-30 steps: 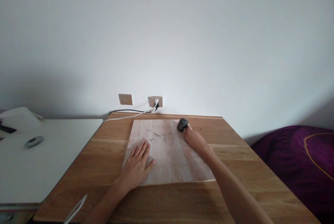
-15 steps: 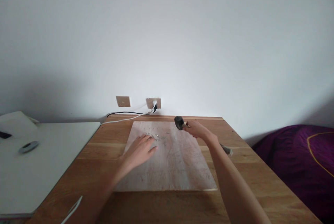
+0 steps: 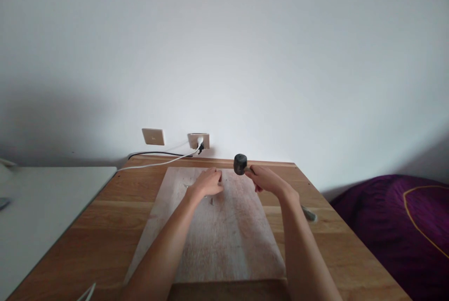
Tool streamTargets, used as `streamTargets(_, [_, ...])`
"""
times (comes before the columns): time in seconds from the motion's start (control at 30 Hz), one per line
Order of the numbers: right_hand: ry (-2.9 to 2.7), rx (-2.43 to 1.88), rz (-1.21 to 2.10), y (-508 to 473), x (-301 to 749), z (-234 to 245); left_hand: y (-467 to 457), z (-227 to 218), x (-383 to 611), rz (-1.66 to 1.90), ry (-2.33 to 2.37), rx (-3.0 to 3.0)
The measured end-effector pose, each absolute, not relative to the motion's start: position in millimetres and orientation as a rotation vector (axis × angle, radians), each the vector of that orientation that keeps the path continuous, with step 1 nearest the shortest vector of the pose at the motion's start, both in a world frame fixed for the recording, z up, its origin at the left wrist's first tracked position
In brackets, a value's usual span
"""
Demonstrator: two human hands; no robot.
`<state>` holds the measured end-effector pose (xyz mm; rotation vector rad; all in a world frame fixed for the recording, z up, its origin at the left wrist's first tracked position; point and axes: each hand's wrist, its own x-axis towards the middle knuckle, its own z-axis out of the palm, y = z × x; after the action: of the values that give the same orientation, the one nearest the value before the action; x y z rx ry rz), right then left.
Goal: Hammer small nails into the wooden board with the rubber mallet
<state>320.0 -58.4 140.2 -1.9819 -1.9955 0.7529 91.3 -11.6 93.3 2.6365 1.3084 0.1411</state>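
My right hand [image 3: 264, 178] grips the handle of a mallet with a black head [image 3: 240, 164], held up over the far right part of a pale wooden board [image 3: 228, 245]. A grey end [image 3: 309, 214] shows past my right forearm, in line with the handle. Over the board's far part, my left hand [image 3: 209, 182] has its fingers curled and pinched together. Whatever is between them is too small to make out. Small shiny nails [image 3: 212, 201] lie on the board beside and partly beneath this hand, which hides most of them.
The board lies on a wooden table [image 3: 333, 245] set against the wall. White and black cables [image 3: 154, 165] run from a wall socket [image 3: 199, 141] along the table's back left. A white surface [image 3: 45, 217] adjoins on the left. A purple beanbag-like thing [image 3: 379, 217] stands at right.
My left hand has gone from spread fingers over the nails to a pinch, shifting rightward on the board. The mallet stays raised in my right hand. The view has turned slightly right.
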Motion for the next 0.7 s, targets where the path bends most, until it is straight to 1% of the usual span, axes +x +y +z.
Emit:
streamTargets(0.2, [-1.925,-2.037,0.867,-57,325,129,-13,76,89,0.180,1.353,2.628])
streamTargets(0.3, [-1.886,-2.040,0.934,-56,325,122,-16,74,90,0.204,1.329,2.668])
streamTargets(0.43, [-1.882,-2.079,0.936,-52,323,114,-17,74,95,0.220,1.325,2.679])
streamTargets(0.53, [-1.883,-2.066,0.923,-51,322,112,-7,79,106,0.312,1.214,2.620])
streamTargets(0.7, [-1.904,-2.107,0.876,-55,325,117,25,88,128,0.535,0.870,2.497])
